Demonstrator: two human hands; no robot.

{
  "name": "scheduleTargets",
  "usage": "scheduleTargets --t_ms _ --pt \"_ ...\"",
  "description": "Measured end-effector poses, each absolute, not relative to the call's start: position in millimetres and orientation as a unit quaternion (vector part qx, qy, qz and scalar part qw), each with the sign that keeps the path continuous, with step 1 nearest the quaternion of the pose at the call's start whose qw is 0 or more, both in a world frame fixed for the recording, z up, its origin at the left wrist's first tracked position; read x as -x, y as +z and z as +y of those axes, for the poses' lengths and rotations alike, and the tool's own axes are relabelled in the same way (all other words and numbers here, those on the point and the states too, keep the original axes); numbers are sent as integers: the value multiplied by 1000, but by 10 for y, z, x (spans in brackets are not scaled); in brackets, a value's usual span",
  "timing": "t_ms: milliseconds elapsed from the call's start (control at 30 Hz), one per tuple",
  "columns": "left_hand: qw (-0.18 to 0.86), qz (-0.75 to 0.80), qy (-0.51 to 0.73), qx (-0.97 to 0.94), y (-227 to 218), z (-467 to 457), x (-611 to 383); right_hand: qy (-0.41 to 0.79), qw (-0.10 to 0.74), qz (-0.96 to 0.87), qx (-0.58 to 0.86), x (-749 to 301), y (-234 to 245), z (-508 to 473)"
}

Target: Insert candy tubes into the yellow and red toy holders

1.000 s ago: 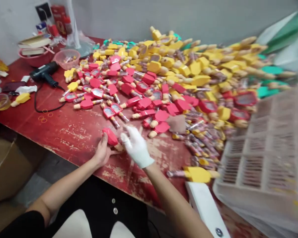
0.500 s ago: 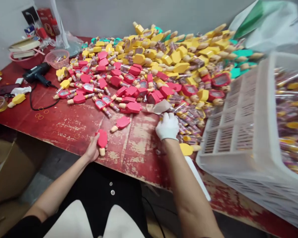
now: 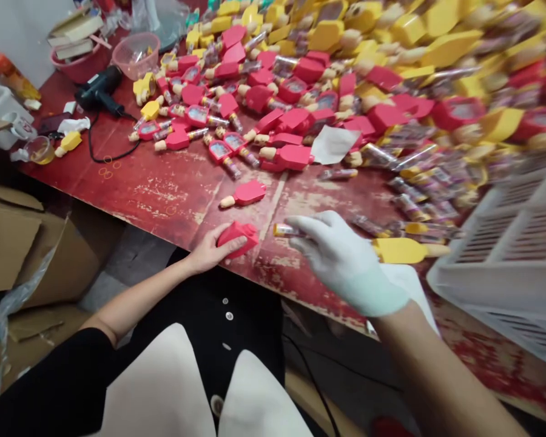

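Head view: looking down past a person's lap at a worn red workbench [image 3: 131, 194].

Left hand: the bare left hand [image 3: 209, 254] rests near the bench edge, its fingers together and clamped over a red ice-lolly-shaped case [image 3: 237, 238].

Right hand: the white-gloved right hand [image 3: 341, 261] is over the bench, its fingers close together at a clear candy tube [image 3: 287, 230]; blur hides whether they grip it.

Beside the hands: a yellow lolly-shaped case [image 3: 403, 250] lies just right of the glove, and another red case [image 3: 248, 193] lies alone beyond the left hand.

Rest: a heap of red and yellow cases [image 3: 391, 60] covers the far bench, with a white plastic crate [image 3: 495, 255] at right. A black heat gun [image 3: 101, 88] and a pink basket [image 3: 134, 54] sit at far left, and cardboard [image 3: 22, 243] lies below the bench.
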State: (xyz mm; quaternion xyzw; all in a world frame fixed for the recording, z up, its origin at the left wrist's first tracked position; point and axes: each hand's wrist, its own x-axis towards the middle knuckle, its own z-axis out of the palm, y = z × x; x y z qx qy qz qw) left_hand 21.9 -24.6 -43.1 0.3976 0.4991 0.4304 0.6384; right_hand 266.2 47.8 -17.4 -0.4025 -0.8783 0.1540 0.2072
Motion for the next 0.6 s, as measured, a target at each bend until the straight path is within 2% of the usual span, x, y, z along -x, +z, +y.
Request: scheduleTargets --t_ms 200,333,500,600 --pt "709 458 250 -475 -156 -521 -69 53 96 -955 277 -2520 208 12" --pt "745 417 134 -504 -43 -724 -3 11 86 -975 205 -2548 296 -343" --pt "751 406 115 -508 5 -962 -72 78 127 -968 203 -2613 268 -740" --pt "708 411 105 -565 -34 -1029 -99 190 124 -944 240 -2631 183 -830"
